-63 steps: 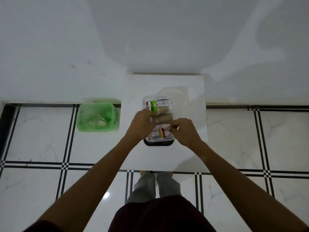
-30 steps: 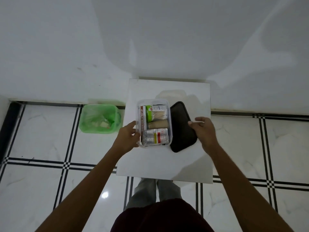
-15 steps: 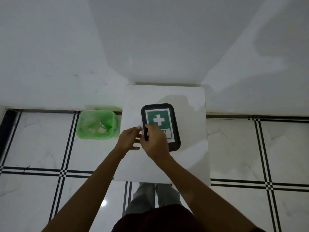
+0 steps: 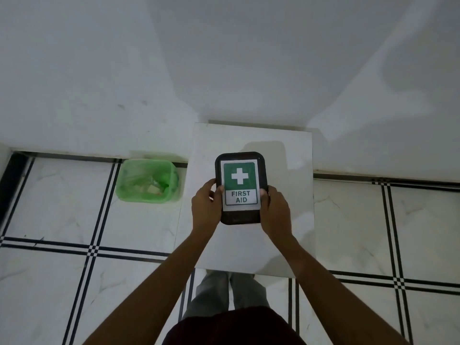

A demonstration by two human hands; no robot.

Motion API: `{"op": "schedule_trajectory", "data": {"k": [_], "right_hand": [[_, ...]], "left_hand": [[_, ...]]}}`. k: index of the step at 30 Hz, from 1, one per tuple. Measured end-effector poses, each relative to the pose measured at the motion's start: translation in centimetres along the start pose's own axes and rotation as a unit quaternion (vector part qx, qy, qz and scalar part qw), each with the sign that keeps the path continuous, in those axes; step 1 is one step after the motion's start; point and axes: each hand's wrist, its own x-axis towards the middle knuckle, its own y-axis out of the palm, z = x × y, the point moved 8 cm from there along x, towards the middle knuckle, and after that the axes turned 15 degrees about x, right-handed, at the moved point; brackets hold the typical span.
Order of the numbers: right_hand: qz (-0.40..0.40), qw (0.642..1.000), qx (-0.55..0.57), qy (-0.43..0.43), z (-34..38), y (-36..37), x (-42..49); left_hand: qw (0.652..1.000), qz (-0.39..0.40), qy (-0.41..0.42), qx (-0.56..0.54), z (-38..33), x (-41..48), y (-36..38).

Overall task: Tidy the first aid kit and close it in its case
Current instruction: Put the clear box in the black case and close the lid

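Nearest the camera, a dark red garment and grey trouser legs show at the bottom edge, with two bare forearms reaching forward over the tiled floor.

The left hand clasps the left edge of the first aid case, its thumb lying over the lid beside the label and its fingers curled around the side. The right hand clasps the right edge in the same way, thumb tip resting on the lid's rim. Both hands are closed around the case's nearer half.

The case sits on the white bench, roughly at its middle. Its black lid is on, so nothing inside can be seen. The lid carries a label with a white cross on green above the words FIRST AID. The case's long axis runs away from the person, toward the wall; the text reads upright from the person's side, so the top of the label points to the wall and the bottom points back to the person.

Left of the bench, on the floor and against the foot of the wall, stands a green bin lined with a green bag. It holds some crumpled scraps, pale and clear, too small to identify.

Beyond everything rises the plain white wall.
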Motion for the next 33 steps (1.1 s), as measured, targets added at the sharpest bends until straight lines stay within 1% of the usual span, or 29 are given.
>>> {"op": "schedule_trajectory", "data": {"k": [3,5,7,11,18,23,25,27,29,31,33], "right_hand": [[-0.051,0.999,0.013,0.008,0.5,0.4,0.5],[-0.076,0.997,0.021,0.011,0.7,0.7,0.7],[-0.088,0.996,0.032,0.010,0.6,0.8,0.8],[-0.095,0.995,0.031,0.007,0.0,0.5,0.5],[-0.109,0.992,0.056,0.018,0.4,0.8,0.3],[-0.102,0.994,0.025,-0.002,-0.1,0.6,-0.8],[-0.100,0.995,0.022,-0.004,-0.3,0.7,-1.2],[-0.101,0.995,0.013,-0.005,-0.1,0.8,-1.1],[-0.103,0.995,-0.004,-0.011,0.2,0.7,-0.9],[-0.103,0.994,-0.016,-0.017,0.5,0.8,-0.7],[-0.103,0.994,-0.020,-0.011,0.5,0.8,-0.6]], "left_hand": [[0.998,-0.021,0.004,0.063,-0.6,-0.1,0.7],[0.994,-0.029,-0.010,0.109,-0.8,-0.2,1.2],[0.991,-0.031,-0.029,0.128,-0.7,-0.5,1.7],[0.991,-0.030,-0.042,0.121,-0.3,-1.2,2.2],[0.993,-0.028,-0.029,0.107,-0.3,-1.3,2.5],[0.995,-0.027,-0.016,0.097,-0.2,-1.8,2.5],[0.993,-0.034,-0.031,0.110,0.0,-2.2,2.6],[0.990,-0.056,-0.053,0.118,0.2,-2.4,2.6],[0.988,-0.067,-0.086,0.109,0.7,-2.4,2.7],[0.988,-0.050,-0.108,0.095,1.1,-2.2,2.9],[0.989,-0.037,-0.105,0.099,1.2,-2.0,3.0]]}}
